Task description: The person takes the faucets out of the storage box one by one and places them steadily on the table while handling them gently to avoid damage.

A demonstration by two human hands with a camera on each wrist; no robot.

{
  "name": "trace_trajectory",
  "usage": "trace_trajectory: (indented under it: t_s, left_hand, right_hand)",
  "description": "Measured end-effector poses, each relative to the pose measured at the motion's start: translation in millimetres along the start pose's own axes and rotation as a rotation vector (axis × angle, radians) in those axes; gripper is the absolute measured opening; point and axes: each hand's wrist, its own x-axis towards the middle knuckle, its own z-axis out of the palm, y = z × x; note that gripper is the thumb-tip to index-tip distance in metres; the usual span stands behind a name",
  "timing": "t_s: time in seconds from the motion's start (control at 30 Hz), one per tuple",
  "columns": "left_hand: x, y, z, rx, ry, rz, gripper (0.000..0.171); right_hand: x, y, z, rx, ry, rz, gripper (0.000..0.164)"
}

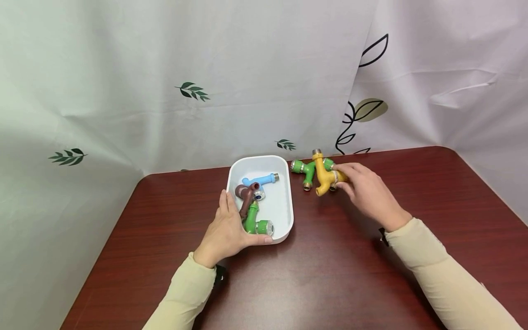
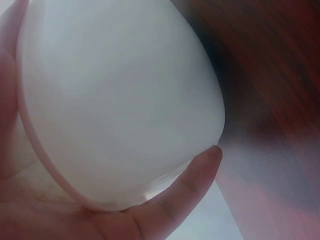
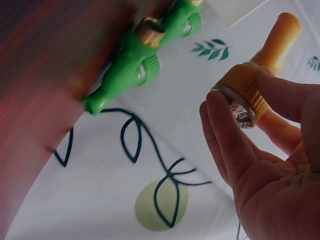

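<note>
Cream sleeves [image 1: 458, 284], lower frame.
Centre: left hand [image 1: 224, 231], fingers extended, touches white tray [image 1: 277, 201]; right of centre: right hand [image 1: 371, 192], fingers gripping yellow tap [image 1: 325, 177].

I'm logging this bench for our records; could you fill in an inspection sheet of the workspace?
Surface: reddish-brown table, with a shiny patch of light in front.
Job's things: white tray holding a blue tap, a brown tap and a green tap; a yellow tap in hand; two more green taps to the tray's right.
Clutter: nothing seen.
Hands: left hand holds the tray's near left corner; right hand grips the yellow tap.
Cables: nothing seen.
Surroundings: white cloth with leaf prints behind the table.
</note>
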Motion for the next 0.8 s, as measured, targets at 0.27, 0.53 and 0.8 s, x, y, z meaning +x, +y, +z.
trace_trajectory:
  t_s: [0.27,0.53,0.8]
  left_hand:
    - [-0.6,0.1,0.0,-0.007,0.008,0.0,0.156]
    - [-0.3,-1.1,-0.1,-0.007,0.0,0.003,0.155]
    - [-0.5,0.3,-0.3,-0.005,0.007,0.004,0.156]
  right_hand:
    - [-4,15,-14,-0.025,-0.01,0.083,0.039]
    - [-7,29,-21,-0.044,-0.032,0.124,0.036]
    - [-9,39,-24,-0.065,-0.09,0.194,0.035]
